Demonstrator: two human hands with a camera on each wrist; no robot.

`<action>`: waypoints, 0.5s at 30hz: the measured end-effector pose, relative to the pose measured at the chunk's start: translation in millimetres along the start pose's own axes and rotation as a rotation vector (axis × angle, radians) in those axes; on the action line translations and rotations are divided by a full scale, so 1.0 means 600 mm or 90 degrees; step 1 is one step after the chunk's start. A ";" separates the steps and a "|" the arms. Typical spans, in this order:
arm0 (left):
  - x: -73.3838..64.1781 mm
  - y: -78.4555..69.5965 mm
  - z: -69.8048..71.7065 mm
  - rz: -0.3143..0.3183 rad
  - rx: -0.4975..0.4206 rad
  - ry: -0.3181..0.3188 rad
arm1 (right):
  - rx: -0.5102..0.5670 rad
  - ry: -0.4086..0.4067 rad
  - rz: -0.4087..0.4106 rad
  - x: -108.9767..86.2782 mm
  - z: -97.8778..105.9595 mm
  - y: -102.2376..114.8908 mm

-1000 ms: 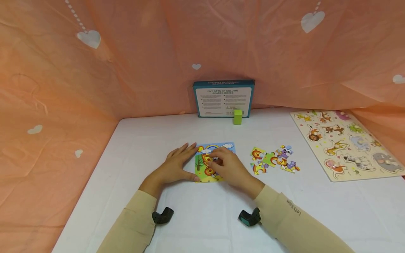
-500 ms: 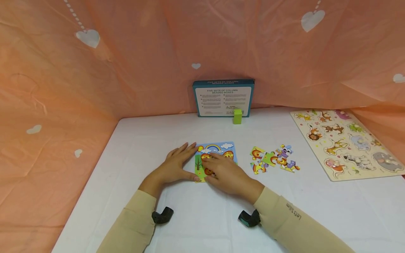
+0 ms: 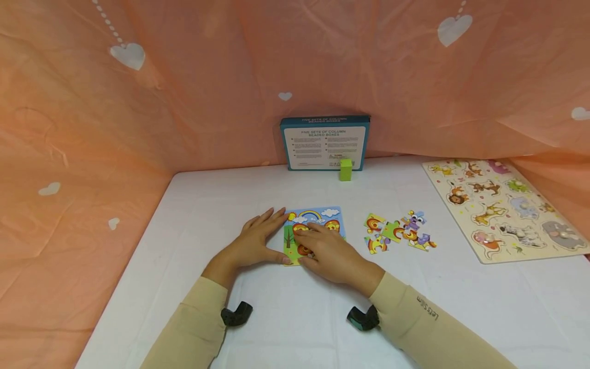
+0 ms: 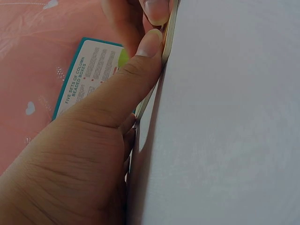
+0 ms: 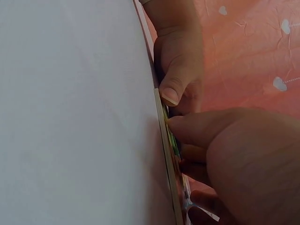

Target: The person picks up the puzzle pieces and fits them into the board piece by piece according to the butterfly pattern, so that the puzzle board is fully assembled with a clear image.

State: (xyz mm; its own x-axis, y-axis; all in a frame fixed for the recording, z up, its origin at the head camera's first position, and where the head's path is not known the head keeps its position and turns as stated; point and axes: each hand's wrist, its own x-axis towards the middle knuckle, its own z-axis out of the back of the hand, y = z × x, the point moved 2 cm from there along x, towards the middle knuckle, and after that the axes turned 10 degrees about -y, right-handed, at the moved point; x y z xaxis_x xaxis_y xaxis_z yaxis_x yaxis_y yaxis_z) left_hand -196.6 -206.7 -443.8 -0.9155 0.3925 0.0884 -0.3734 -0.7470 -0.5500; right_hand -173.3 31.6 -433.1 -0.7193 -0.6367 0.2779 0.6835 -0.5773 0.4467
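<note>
A small square picture puzzle [image 3: 329, 213], with a rainbow, clouds and a tree, lies flat on the white table. My left hand [image 3: 258, 240] spreads along its left side, thumb on the near left corner and fingertips at the far left corner. Across the picture's middle, my right hand [image 3: 331, 253] rests with its fingers extended, covering much of the near right part. In the right wrist view, those fingers press down just above the wooden edge of the puzzle [image 5: 165, 140]. Several loose puzzle pieces [image 3: 392, 231] lie in a cluster to the right.
A teal and white box [image 3: 324, 146] stands at the table's back, with a green block [image 3: 345, 170] before it. A large wooden animal peg puzzle [image 3: 498, 205] lies at the right. A pink-orange curtain [image 3: 207, 92] hangs behind and on the left.
My right hand has gone from curled fingers over the picture's middle to extended fingers pressed on it, slightly lower and to the left. The left hand has stayed in place.
</note>
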 end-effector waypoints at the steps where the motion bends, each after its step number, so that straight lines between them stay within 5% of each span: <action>1: 0.000 0.000 0.000 0.000 0.000 0.000 | 0.003 0.001 0.000 0.000 0.000 0.000; 9: -0.002 0.003 0.001 -0.008 0.001 -0.003 | 0.074 0.009 -0.027 -0.006 0.003 -0.006; 15: -0.002 0.006 -0.002 -0.005 -0.004 -0.002 | 0.178 -0.053 -0.046 -0.021 0.014 -0.016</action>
State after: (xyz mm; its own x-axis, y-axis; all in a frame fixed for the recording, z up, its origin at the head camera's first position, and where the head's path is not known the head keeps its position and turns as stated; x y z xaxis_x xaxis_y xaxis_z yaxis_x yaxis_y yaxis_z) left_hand -196.6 -209.5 -447.0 -0.9128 0.3970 0.0952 -0.3800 -0.7407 -0.5541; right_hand -171.8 49.6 -433.8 -0.7808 -0.5478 0.3006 0.5775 -0.4489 0.6819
